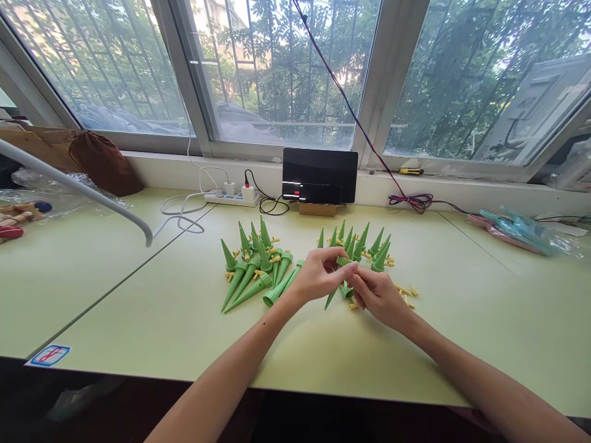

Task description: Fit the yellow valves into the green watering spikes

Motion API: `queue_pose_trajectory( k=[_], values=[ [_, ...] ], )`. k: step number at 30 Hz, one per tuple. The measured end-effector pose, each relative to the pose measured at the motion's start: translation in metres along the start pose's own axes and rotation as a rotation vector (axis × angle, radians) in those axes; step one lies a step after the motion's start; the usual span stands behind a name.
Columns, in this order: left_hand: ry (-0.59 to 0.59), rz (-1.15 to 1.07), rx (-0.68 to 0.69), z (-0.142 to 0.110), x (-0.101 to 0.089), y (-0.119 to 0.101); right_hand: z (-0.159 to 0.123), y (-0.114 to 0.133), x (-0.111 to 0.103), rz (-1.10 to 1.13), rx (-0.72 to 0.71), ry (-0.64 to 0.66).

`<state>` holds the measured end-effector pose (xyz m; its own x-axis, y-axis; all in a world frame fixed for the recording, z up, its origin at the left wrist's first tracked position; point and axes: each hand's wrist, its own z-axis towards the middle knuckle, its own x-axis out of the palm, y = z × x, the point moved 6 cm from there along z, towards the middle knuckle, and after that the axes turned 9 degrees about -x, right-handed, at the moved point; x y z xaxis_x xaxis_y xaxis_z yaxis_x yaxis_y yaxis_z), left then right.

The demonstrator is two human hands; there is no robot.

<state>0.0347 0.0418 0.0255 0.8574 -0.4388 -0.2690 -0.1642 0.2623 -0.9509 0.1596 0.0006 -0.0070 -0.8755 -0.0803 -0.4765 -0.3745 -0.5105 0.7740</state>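
Note:
Both of my hands meet above the middle of the table. My left hand (318, 271) is closed around a green plastic watering spike (343, 261), of which only a short part shows between the fingers. My right hand (381, 298) is pinched close against it, its fingertips touching my left thumb; what lies between them is hidden. Left of my hands is a cluster of green watering spikes (249, 274), some upright and some lying down, with small yellow valves (237, 253) among them. Another group of upright spikes (378, 253) stands behind my right hand. Loose yellow valves (406, 290) lie beside that hand.
A black tablet (320, 175) leans on a small cardboard box (317, 210) at the back. To its left lies a white power strip (232, 197) with cables. A white tube (83, 187) crosses the left side. Plastic bags (521, 231) lie at the right.

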Motion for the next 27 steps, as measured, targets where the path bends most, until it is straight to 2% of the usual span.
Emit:
queue_pose_trajectory(
  k=[15,27],
  values=[
    [0.038,0.018,-0.01,-0.0011,0.0013,0.0001,-0.0001,-0.0001,0.0012,0.006,-0.002,0.026],
    [-0.028,0.091,0.011,0.0001,0.0017,0.001,0.0008,-0.0065,0.0016,-0.023,0.03,0.021]
  ],
)
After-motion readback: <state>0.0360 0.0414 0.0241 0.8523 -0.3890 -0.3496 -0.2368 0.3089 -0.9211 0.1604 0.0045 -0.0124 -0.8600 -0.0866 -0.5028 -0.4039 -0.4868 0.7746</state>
